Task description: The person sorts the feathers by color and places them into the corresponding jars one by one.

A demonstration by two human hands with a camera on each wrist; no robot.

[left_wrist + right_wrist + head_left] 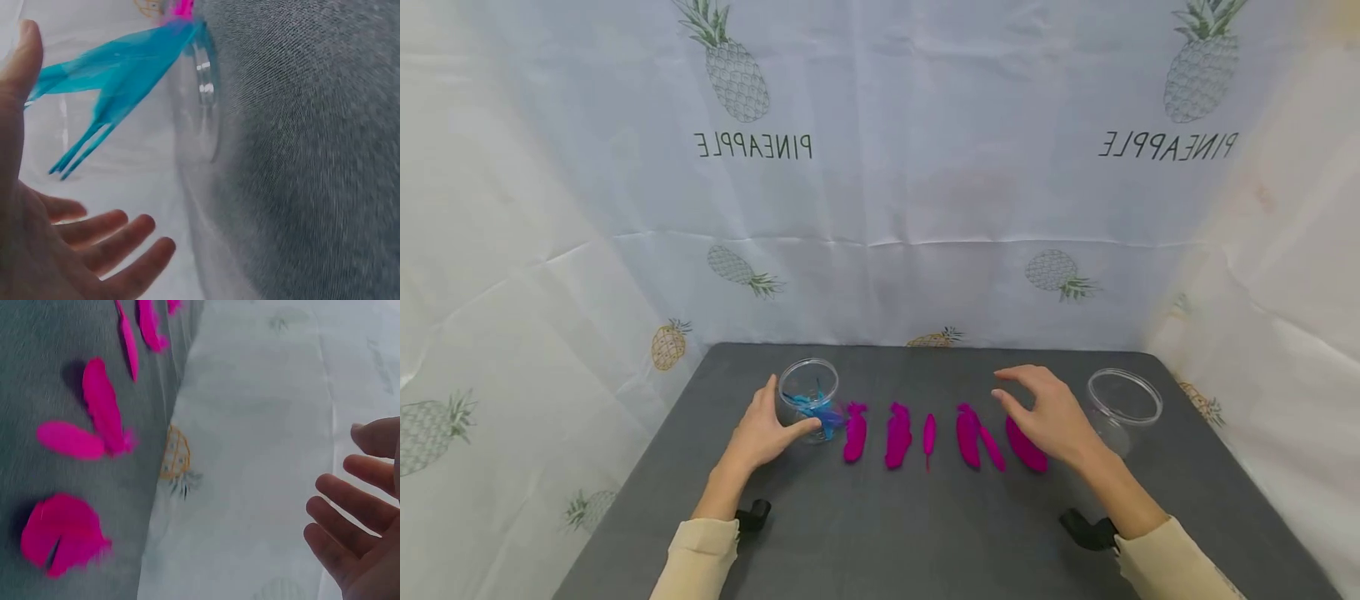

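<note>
My left hand (763,432) is beside a clear round jar (807,363), its thumb reaching across the near side and its fingers at the left. Bright blue feathers (119,72) show through the jar wall in the left wrist view, where the fingers are spread and loosely bent. Over the right end of a row of magenta feathers (898,436) hovers my right hand (1051,415), thumb and fingers apart, holding nothing. It partly covers the rightmost feather (1026,447). In the right wrist view, a broad magenta feather (65,528) lies on the table, away from the fingers.
A second clear jar (1125,395) stands behind my right wrist, at the right of the dark grey table (880,533). White cloth (925,192) printed with pineapples hangs behind the table and along both sides. Several magenta feathers lie between the two jars.
</note>
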